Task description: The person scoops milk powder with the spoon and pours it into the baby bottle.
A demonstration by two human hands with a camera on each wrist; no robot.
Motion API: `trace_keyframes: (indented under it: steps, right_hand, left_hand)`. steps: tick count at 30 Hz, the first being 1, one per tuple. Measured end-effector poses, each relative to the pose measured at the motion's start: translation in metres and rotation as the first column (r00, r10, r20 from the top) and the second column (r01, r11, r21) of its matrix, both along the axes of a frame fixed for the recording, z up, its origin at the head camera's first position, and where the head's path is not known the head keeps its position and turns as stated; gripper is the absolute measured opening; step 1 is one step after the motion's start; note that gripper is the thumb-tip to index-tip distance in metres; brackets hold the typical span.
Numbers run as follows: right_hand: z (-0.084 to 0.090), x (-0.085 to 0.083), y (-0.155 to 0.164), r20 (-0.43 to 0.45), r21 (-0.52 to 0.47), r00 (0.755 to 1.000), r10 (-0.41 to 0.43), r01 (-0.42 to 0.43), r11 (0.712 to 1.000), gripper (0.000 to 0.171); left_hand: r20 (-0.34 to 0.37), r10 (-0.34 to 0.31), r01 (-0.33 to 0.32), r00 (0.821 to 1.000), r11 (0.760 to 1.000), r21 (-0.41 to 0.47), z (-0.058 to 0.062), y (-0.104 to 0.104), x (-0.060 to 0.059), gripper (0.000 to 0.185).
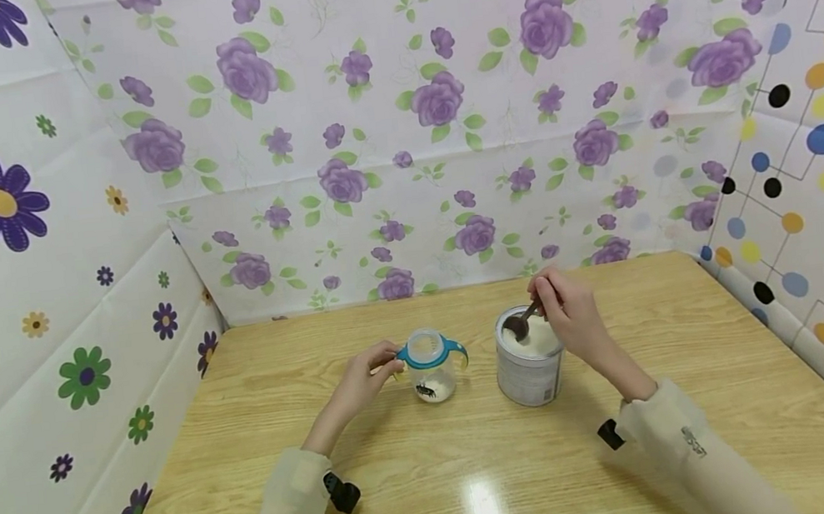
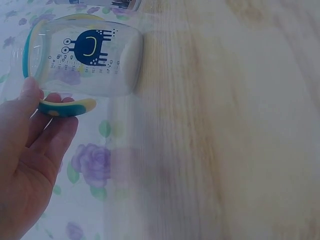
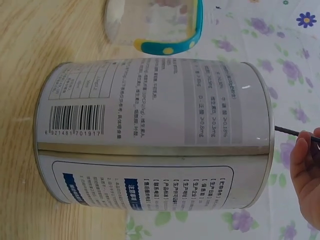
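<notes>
A clear baby bottle (image 1: 432,364) with teal handles stands open-topped on the wooden table (image 1: 405,475), a little white powder in its bottom. My left hand (image 1: 373,370) pinches its left handle (image 2: 62,107); the bottle's monster print (image 2: 87,47) shows in the left wrist view. To its right stands a silver tin (image 1: 529,358) of white powder, label and barcode visible (image 3: 150,135). My right hand (image 1: 567,312) holds a dark spoon (image 1: 520,325) whose bowl dips into the tin's powder. In the right wrist view only fingertips (image 3: 306,175) and the spoon's handle (image 3: 287,131) show.
Flower-patterned sheets wall the table at the back (image 1: 407,140) and left (image 1: 23,289); a dotted sheet (image 1: 820,189) closes the right. Both forearms carry black wrist-mounted cameras (image 1: 342,492). The table's front half lies bare with a light glare (image 1: 484,509).
</notes>
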State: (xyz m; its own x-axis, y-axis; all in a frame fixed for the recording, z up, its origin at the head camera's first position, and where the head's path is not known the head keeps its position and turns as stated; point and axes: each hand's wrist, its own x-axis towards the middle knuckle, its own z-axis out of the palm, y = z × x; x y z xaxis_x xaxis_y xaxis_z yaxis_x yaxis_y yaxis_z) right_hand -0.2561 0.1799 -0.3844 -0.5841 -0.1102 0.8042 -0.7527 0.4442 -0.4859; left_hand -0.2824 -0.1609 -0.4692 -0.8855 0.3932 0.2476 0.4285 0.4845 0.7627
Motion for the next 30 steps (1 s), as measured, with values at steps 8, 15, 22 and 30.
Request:
trace_keyframes:
  steps: [8,15,22,30]
  right_hand:
    - [0.003,0.010,-0.006,0.017,-0.002,0.998,0.056,-0.056,0.998,0.020]
    - [0.000,0.012,-0.005,0.079,-0.011,0.993,0.092,-0.091,0.996,0.021]
    - [-0.003,0.013,-0.006,0.104,-0.065,0.988,0.110,-0.104,0.992,0.022]
    - [-0.006,0.010,-0.005,0.184,-0.155,0.978,0.099,-0.071,0.985,0.027]
  left_hand:
    - [-0.001,-0.013,0.013,1.000,1.000,0.001,-0.001,-0.002,0.001,0.012]
    - [-0.010,-0.001,0.000,1.000,1.000,-0.011,-0.002,-0.002,0.001,0.012]
    - [-0.022,0.002,-0.002,1.000,1.000,-0.012,-0.003,-0.002,0.001,0.012]
    - [-0.021,-0.003,0.003,1.000,1.000,0.001,-0.002,-0.001,0.000,0.012]
